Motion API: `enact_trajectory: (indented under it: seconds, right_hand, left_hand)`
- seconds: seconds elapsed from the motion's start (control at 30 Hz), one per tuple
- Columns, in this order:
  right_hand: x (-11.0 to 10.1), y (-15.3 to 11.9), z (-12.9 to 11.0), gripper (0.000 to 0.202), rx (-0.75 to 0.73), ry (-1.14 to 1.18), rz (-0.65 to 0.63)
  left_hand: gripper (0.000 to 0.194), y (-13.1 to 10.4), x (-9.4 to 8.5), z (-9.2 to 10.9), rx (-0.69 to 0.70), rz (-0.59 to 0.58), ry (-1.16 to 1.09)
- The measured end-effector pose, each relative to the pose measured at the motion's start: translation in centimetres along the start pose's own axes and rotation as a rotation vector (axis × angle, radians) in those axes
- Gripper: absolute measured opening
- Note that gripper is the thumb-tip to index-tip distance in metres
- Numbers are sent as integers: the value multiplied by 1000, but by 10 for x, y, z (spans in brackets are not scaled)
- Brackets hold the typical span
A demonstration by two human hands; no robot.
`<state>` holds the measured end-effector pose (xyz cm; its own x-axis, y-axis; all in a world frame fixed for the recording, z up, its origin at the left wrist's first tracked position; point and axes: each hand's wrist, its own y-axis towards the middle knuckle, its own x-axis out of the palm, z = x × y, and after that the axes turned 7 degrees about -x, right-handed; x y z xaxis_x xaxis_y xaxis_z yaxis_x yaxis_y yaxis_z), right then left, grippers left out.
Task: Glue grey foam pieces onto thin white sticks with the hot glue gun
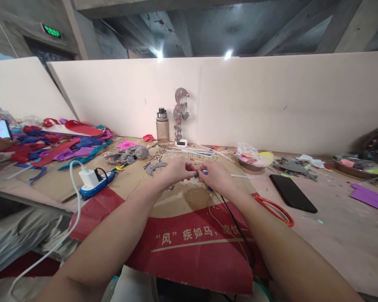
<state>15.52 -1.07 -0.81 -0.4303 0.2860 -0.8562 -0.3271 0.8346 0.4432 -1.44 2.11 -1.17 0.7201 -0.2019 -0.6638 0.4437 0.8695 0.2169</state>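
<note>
The thin black cable point(229, 210) on the red-and-tan cardboard sheet point(189, 262) could be snagged if the bare right forearm point(267, 226) is shifted, both hands point(177, 170) point(216, 176) being pinched closed, contents unclear.

Runs along a pale board point(271, 96) as a long pinkish table point(346, 239), bearing a flattened cardboard sheet point(192, 266), brown with a red front part. Carries on or beside the cardboard a blue power strip point(94, 191), a grey crescent point(154, 168) and a clump of grey bits point(122, 156). Lies heaped at far left with cloth strips point(55, 155), red, purple and blue. Bears toward the board a bottle point(163, 131) and a small white clock point(181, 143). Holds rightward a dish point(255, 168) of scraps, a black phone point(292, 193), a red handle point(291, 221) and purple sheets point(370, 198).
</note>
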Motion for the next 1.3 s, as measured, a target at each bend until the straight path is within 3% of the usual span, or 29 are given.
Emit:
enact_trajectory:
  seconds: [0.23,0.47,0.77,0.93,1.0,1.13,1.2,1.3]
  right_hand:
    - [2,-2,-5,17,12,146,77]
    - [5,-3,-5,18,-16,246,195]
    - [18,-11,-24,23,-202,260,28]
    - [10,-11,-24,24,-278,429,-202]
    - [3,-7,-13,32,-164,518,-220]
    - [-10,2,20,45,254,509,5]
    - [-12,4,33,37,314,316,67]
    - [-1,0,44,35,287,30,-56]
  left_hand:
    - [9,1,2,3,-102,137,5]
    - [3,8,-7,-3,-195,249,-488]
    - [16,20,-23,-22,-118,441,-869]
    - [16,19,-43,-22,42,620,-1122]
    - [16,18,-47,-22,74,605,-1183]
    - [16,16,-47,-18,93,517,-1247]
    - [16,15,-48,-15,113,501,-1317]
    - [17,12,-52,-11,143,521,-1442]
